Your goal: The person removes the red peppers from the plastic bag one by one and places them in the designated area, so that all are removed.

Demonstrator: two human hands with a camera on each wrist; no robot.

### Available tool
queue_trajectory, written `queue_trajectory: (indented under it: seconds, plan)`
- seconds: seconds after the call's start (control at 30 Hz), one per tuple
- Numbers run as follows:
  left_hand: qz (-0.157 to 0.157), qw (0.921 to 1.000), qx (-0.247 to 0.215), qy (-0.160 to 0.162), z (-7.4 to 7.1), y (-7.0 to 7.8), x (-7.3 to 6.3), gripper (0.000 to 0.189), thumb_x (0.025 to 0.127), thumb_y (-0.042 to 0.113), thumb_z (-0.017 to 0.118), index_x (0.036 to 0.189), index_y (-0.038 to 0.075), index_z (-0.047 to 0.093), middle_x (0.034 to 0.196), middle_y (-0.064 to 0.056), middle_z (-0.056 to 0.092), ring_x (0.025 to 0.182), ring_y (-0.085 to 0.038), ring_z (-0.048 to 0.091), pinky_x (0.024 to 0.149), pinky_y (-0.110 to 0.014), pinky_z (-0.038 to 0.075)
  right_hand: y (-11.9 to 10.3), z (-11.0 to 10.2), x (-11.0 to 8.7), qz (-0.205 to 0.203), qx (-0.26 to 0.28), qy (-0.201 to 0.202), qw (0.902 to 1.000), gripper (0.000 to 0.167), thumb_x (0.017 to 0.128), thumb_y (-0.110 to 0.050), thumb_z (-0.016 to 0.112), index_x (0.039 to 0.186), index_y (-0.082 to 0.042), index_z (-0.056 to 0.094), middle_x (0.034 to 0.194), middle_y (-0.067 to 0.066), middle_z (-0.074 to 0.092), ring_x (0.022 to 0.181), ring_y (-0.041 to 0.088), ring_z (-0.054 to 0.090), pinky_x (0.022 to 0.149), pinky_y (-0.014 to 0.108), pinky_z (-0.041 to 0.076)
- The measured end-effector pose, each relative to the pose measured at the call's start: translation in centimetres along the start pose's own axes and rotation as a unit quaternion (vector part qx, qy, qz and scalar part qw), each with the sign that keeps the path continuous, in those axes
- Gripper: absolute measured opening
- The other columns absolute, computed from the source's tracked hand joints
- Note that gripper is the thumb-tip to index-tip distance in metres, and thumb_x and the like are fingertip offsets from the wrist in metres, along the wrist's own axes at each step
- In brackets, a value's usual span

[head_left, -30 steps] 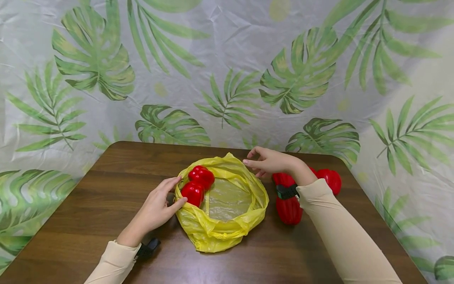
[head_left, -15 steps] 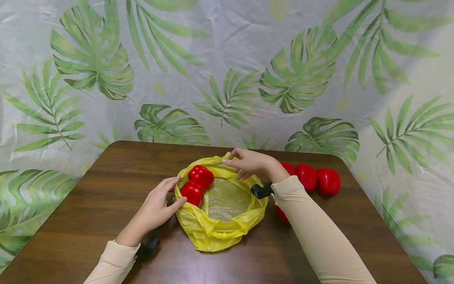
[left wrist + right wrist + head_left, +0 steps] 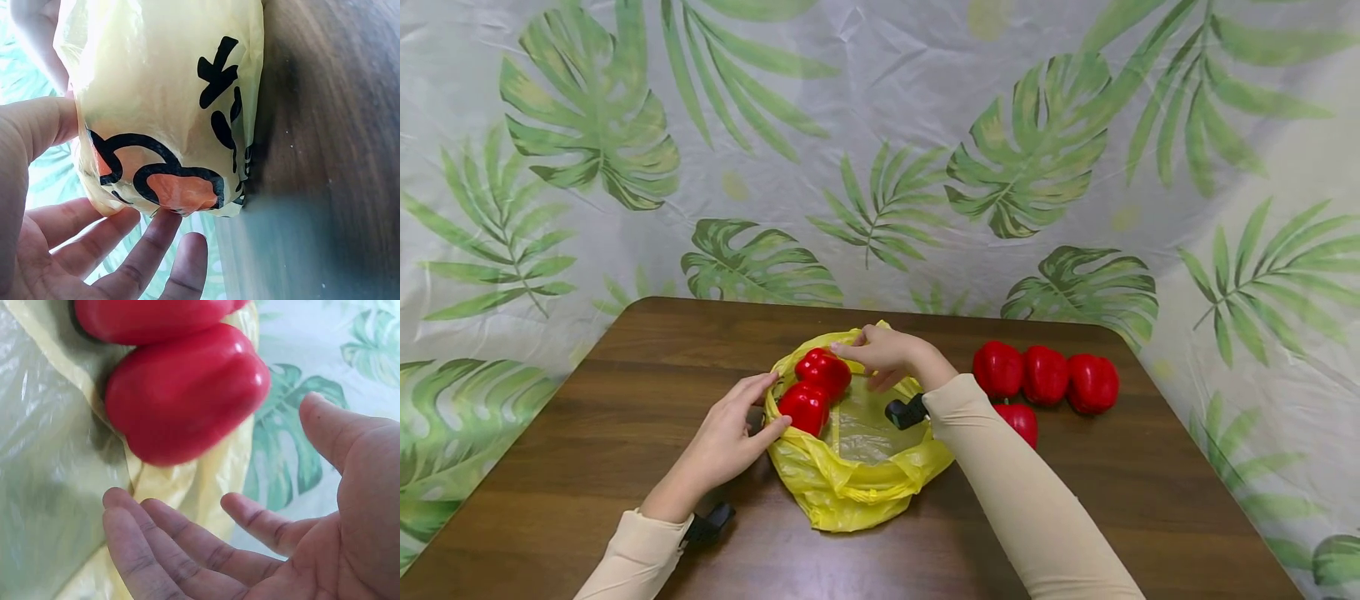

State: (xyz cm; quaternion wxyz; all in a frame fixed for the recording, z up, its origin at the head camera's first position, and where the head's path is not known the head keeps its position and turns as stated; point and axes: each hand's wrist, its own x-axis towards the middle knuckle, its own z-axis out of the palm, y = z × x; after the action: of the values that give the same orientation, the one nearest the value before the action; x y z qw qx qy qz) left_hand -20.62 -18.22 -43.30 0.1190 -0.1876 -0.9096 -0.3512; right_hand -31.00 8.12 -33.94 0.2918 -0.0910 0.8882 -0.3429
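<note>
A yellow plastic bag [image 3: 850,497] stands on the table with its mouth wide. Inside its left side sit two shiny red bell peppers, the rear one [image 3: 823,372] and the front one [image 3: 805,409]. My left hand [image 3: 724,442] rests on the bag's left outer side. In the left wrist view its spread fingers touch the printed plastic [image 3: 156,81], thumb near the rim. My right hand [image 3: 887,354] is over the bag's mouth, just right of the rear pepper. The right wrist view shows its fingers extended, apart from the nearest bell pepper [image 3: 187,394], holding nothing.
To the right of the bag, three red peppers stand in a row: left [image 3: 997,369], middle [image 3: 1046,376] and right [image 3: 1092,384]. Another red pepper [image 3: 1020,422] is partly behind my right sleeve [image 3: 1015,483]. A leaf-print cloth [image 3: 880,125] hangs behind the brown table [image 3: 647,367].
My right hand has moved left from beside the peppers on the right, across the bag's far rim, to the peppers inside. My left hand has stayed on the bag.
</note>
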Motion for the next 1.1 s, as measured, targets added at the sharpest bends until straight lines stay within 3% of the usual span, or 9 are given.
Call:
queue_trajectory:
  seconds: [0.23,0.73,0.93,1.1]
  plan:
    - [-0.001,1.0000,0.001,0.000,0.0,-0.1,0.0,0.067,0.098,0.024,0.080,0.155,0.000,0.054,0.154,-0.018,0.058,0.115,-0.029,0.071,0.076,-0.033,0.060,-0.8,1.5,0.7,0.008,0.000,0.008,0.9999,0.081,0.105,-0.064,0.054,0.155,-0.001,0.044,0.143,0.025,0.060,0.113,0.039,0.075,0.097,0.045,0.063]
    - [-0.007,0.9999,0.000,-0.008,-0.2,0.0,-0.1,0.067,0.099,0.025,0.079,0.155,-0.001,0.052,0.154,-0.019,0.057,0.117,-0.032,0.071,0.078,-0.035,0.062,-0.5,2.2,1.5,0.002,0.013,0.001,0.9999,0.065,0.104,-0.060,0.061,0.131,0.000,0.058,0.130,0.021,0.066,0.104,0.038,0.074,0.098,0.046,0.063]
    - [-0.007,0.9999,-0.001,-0.008,-0.2,0.1,-0.1,0.067,0.099,0.026,0.079,0.155,0.000,0.053,0.154,-0.018,0.057,0.118,-0.032,0.070,0.078,-0.034,0.061,-0.3,2.1,1.4,-0.014,0.014,-0.002,0.9998,0.053,0.104,-0.056,0.063,0.106,-0.003,0.062,0.098,0.012,0.063,0.079,0.023,0.062,0.093,0.043,0.064]
    - [-0.006,1.0000,-0.001,-0.007,-0.2,0.0,-0.1,0.067,0.099,0.026,0.079,0.155,0.000,0.053,0.154,-0.018,0.057,0.117,-0.031,0.070,0.077,-0.032,0.060,-0.1,1.9,1.6,-0.026,0.017,-0.006,0.9995,0.043,0.104,-0.051,0.066,0.095,-0.010,0.058,0.085,0.005,0.054,0.073,0.019,0.057,0.096,0.044,0.063]
